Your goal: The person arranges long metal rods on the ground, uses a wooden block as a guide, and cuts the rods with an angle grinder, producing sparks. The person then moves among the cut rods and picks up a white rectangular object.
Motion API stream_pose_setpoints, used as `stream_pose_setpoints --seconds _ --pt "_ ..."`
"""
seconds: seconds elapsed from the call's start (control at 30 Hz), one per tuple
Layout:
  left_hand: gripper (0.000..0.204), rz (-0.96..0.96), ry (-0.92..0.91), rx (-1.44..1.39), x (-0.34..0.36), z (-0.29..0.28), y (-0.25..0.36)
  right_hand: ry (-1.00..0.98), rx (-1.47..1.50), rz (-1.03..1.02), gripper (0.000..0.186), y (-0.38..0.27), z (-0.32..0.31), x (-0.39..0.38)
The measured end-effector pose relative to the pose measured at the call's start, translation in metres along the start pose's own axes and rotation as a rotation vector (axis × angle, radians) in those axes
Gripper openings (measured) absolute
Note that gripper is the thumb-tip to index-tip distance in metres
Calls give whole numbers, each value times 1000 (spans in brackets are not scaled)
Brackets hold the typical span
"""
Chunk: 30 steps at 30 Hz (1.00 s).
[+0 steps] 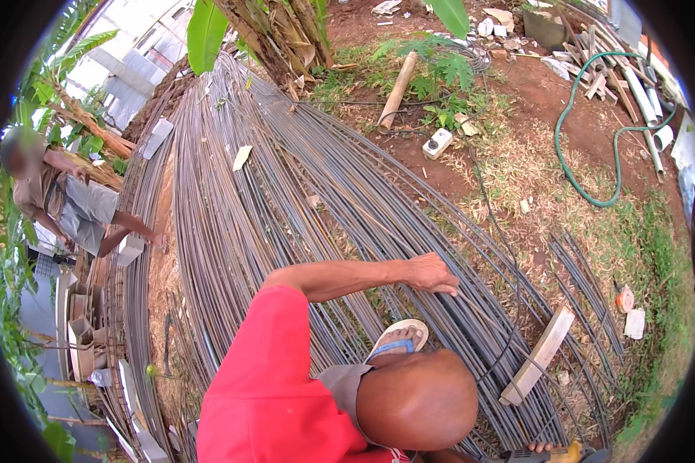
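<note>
Neither of my hands shows. Just in front of me a co-worker in a red shirt [262, 386] bends over a long spread of steel reinforcing bars [232, 208]. One hand of this co-worker [431, 274] rests on the bars, its fingers curled down; whether it grips one is unclear. Fingers of a hand [542, 446], apparently the co-worker's other one, lie on a yellow and black power tool [571, 454], cut off by the lower edge. A sandalled foot [400, 339] stands on the bars. A wooden block [538, 355] lies at the bars' near right end.
Another person [69, 197] stands at the left beside more bars. A white socket box [438, 144] with a dark cable lies on the soil near a wooden post [398, 91]. At the right are a green hose [561, 147], white pipes [639, 94] and an orange round object [625, 299].
</note>
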<state>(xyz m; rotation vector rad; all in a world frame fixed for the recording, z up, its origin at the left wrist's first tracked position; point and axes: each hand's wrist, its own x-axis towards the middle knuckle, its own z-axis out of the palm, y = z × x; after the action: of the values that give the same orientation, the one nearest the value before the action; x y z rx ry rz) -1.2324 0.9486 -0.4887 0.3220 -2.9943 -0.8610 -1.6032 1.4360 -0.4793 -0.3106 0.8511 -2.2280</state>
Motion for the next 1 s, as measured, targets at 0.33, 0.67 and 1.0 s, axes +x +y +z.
stream_pose_setpoints --seconds 0.33,0.67,1.0 --pt "38 123 155 -141 96 71 111 -50 -8 32 86 7 6 16" --pt "44 98 86 -184 117 92 125 -91 -6 37 81 -3 -6 20" --pt "63 38 25 -99 104 42 107 -219 55 102 76 -27 -51 -10"
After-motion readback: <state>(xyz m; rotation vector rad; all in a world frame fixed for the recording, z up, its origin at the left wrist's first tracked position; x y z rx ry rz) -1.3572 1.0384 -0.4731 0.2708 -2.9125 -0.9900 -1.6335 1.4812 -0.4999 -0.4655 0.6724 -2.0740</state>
